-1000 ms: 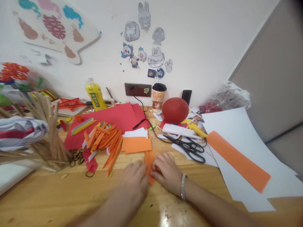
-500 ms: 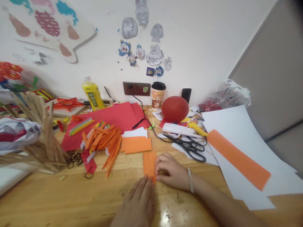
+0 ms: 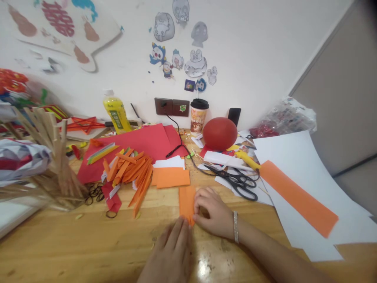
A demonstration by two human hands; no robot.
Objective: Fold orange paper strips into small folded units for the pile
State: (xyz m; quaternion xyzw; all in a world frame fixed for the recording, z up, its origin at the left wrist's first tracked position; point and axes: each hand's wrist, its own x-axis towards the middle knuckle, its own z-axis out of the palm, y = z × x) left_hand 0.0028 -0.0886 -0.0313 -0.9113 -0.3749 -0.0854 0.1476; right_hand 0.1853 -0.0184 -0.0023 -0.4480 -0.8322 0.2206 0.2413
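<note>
A small strip of orange paper (image 3: 186, 200) lies on the wooden table in front of me, its near end creased. My left hand (image 3: 173, 245) rests with its fingers stretched out, the fingertips pressing the near end of that paper. At the strip's right edge, my right hand (image 3: 213, 214) has its fingers curled, thumb and fingertips closed on the paper's border. Just beyond are stacked orange paper pieces (image 3: 173, 177), and to the left is a heap of folded orange paper strips (image 3: 129, 169). The underside of the strip is hidden.
Black scissors (image 3: 235, 181) lie right of the paper stack. A red balloon (image 3: 219, 133), a lidded cup (image 3: 198, 118) and a yellow bottle (image 3: 116, 114) stand near the wall. White sheets (image 3: 290, 151) bear a long orange strip (image 3: 297, 198). Wooden sticks (image 3: 57, 153) fill the left side.
The whole view has shifted slightly. Both hands keep nearly the same places on the orange paper, and no object has visibly been moved.
</note>
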